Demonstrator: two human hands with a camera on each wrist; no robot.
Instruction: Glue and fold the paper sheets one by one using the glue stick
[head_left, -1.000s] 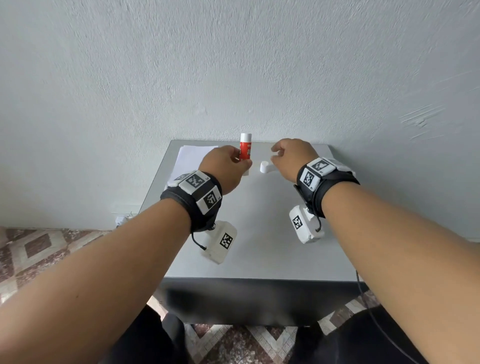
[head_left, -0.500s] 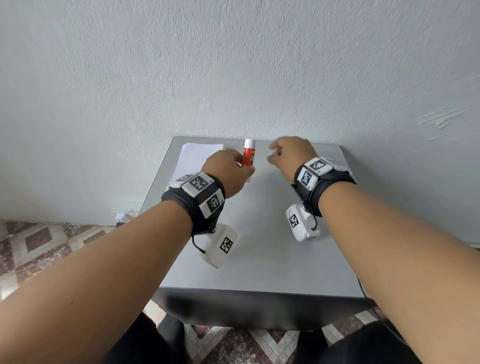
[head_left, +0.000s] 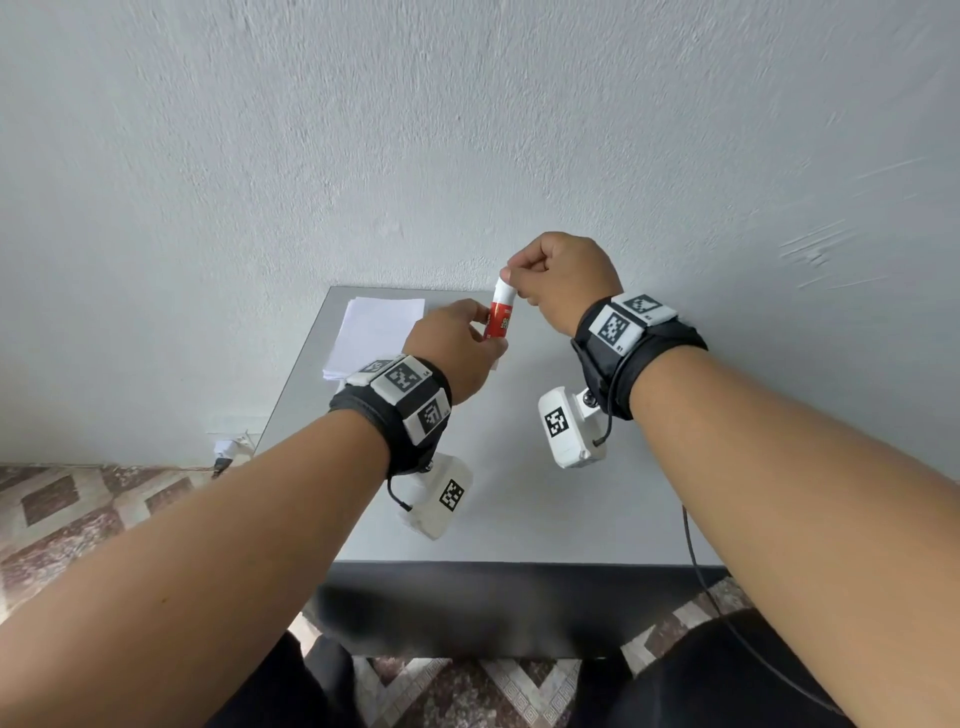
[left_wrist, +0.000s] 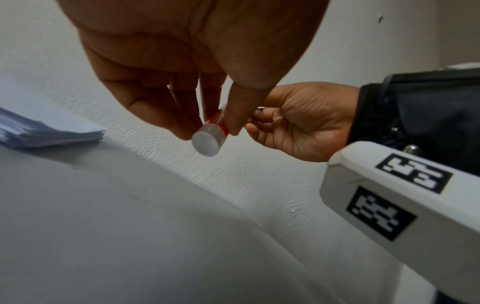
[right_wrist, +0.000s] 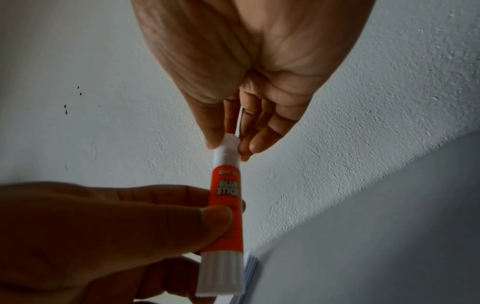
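A red glue stick (head_left: 500, 322) (right_wrist: 226, 205) is tilted in the air above the far middle of the grey table (head_left: 519, 509). My left hand (head_left: 480, 332) (left_wrist: 207, 131) grips its red body between thumb and fingers, with the white base (left_wrist: 206, 142) pointing down. The thumb and fingertips of my right hand (head_left: 511, 275) (right_wrist: 228, 144) pinch the white cap (head_left: 505, 291) (right_wrist: 228, 150) at the stick's top end. A stack of white paper sheets (head_left: 374, 327) (left_wrist: 46, 131) lies flat at the table's far left corner.
The table stands against a rough grey wall (head_left: 467, 130). A white plug with a cable (head_left: 228, 449) lies on the patterned floor to the left. A dark cable (head_left: 691, 545) hangs over the table's front right edge.
The white cap lay on the table a second ago. My right hand picked it up and brought it onto the stick's top, and both hands rose a little above the table.
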